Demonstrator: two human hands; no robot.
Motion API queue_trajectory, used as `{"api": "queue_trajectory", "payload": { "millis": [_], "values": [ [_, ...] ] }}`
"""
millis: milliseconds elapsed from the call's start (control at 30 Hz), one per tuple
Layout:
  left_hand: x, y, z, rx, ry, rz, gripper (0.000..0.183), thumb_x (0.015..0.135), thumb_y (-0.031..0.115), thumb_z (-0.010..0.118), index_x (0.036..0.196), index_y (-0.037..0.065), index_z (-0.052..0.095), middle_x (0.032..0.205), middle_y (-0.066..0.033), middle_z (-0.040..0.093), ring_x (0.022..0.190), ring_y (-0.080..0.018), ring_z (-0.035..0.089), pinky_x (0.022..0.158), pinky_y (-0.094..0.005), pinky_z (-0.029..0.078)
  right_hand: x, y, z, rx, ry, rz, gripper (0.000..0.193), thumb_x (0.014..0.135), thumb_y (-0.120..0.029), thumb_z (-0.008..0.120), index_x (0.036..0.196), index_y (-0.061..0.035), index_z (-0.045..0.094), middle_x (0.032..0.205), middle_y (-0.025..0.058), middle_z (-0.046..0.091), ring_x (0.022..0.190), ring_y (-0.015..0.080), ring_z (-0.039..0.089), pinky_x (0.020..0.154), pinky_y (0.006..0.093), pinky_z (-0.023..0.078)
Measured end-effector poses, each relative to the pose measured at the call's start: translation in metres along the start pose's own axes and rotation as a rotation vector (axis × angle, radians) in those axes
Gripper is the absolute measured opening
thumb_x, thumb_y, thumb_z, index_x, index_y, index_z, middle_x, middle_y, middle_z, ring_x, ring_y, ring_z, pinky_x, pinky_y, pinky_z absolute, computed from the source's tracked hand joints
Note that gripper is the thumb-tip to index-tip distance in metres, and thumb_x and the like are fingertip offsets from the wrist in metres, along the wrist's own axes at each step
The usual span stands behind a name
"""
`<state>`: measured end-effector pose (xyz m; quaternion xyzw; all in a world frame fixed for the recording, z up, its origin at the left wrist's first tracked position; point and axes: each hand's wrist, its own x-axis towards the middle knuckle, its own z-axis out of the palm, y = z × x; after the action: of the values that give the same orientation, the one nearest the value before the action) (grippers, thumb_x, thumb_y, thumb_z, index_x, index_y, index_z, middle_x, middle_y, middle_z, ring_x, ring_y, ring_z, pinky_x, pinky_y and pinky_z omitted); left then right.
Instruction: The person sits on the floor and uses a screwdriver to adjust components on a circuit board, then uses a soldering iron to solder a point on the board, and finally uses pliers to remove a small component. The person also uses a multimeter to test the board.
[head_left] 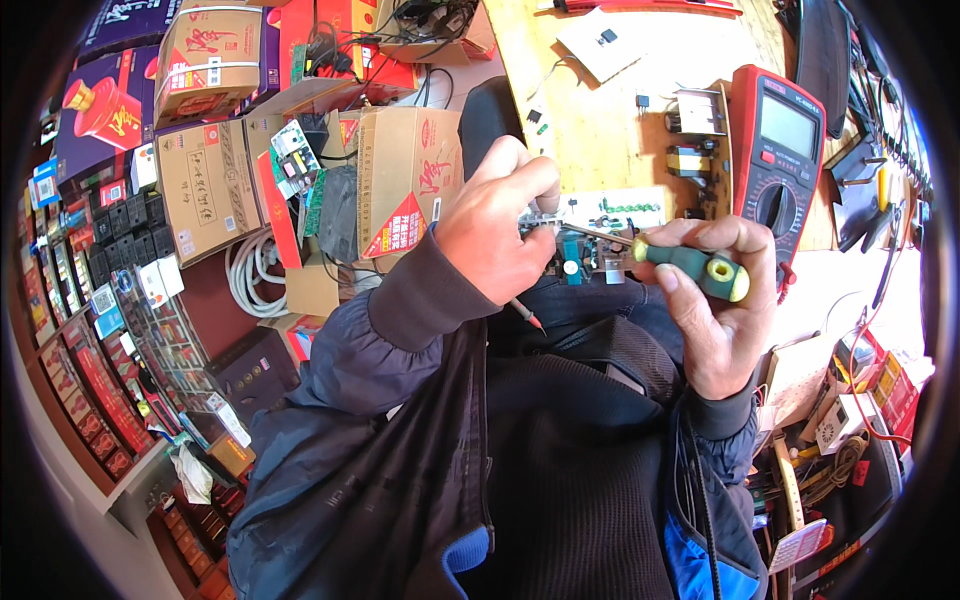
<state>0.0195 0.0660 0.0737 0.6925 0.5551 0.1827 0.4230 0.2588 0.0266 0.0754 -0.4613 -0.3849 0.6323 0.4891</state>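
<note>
In my right hand [725, 300] is a screwdriver [690, 268] with a green and yellow handle, my fingers and thumb closed round it. Its thin shaft points left, toward a small circuit board [600, 262] above my lap. My left hand [495, 225] pinches the board's left end between thumb and bent fingers; exactly which part it grips is partly hidden. Several components stand on the board, one of them a blue-green block [573, 262]. Where the screwdriver's tip meets the board is too small to make out. Below my left hand a red-tipped probe [527, 314] sticks out.
A red multimeter [785, 150] lies on the wooden table [600, 120] at the right, beside a board with transformers [695, 150]. Cardboard boxes [410, 170] with loose boards and cables stand at the left. Coiled white cable [252, 275] rests near them. More parts and wires crowd the lower right.
</note>
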Motion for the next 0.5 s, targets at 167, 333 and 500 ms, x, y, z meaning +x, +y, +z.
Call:
{"api": "queue_trajectory", "payload": {
  "millis": [167, 333, 500],
  "values": [
    [-0.001, -0.002, 0.001, -0.030, 0.017, 0.018, 0.019, 0.080, -0.005, 0.064, 0.097, 0.000, 0.057, 0.098, -0.0133, 0.049, 0.091, -0.0287, 0.056, 0.083, -0.0363, 0.048, -0.004, -0.001, 0.000, 0.000, 0.020, -0.033, 0.035, 0.096, 0.009, 0.067, 0.122, -0.0005, 0.046, 0.116, 0.0225, 0.068, 0.101, 0.0230, 0.070, 0.091, 0.0355, 0.060],
    [-0.002, -0.006, 0.002, -0.024, 0.036, 0.034, 0.018, 0.081, -0.004, 0.065, 0.097, 0.000, 0.058, 0.100, -0.0134, 0.051, 0.092, -0.0284, 0.058, 0.085, -0.0362, 0.048, -0.008, -0.003, 0.000, -0.032, 0.033, -0.097, 0.036, 0.096, 0.010, 0.067, 0.122, -0.0014, 0.045, 0.117, 0.0229, 0.067, 0.106, 0.0249, 0.070, 0.091, 0.0382, 0.062],
    [-0.004, -0.013, 0.004, -0.046, 0.039, 0.045, 0.019, 0.082, -0.003, 0.066, 0.098, 0.000, 0.058, 0.101, -0.0131, 0.052, 0.093, -0.0283, 0.059, 0.085, -0.0363, 0.049, -0.012, -0.004, 0.003, -0.057, 0.034, -0.102, 0.036, 0.097, 0.009, 0.067, 0.122, -0.0016, 0.045, 0.118, 0.0220, 0.067, 0.107, 0.0242, 0.070, 0.090, 0.0369, 0.063]
  ]
}}
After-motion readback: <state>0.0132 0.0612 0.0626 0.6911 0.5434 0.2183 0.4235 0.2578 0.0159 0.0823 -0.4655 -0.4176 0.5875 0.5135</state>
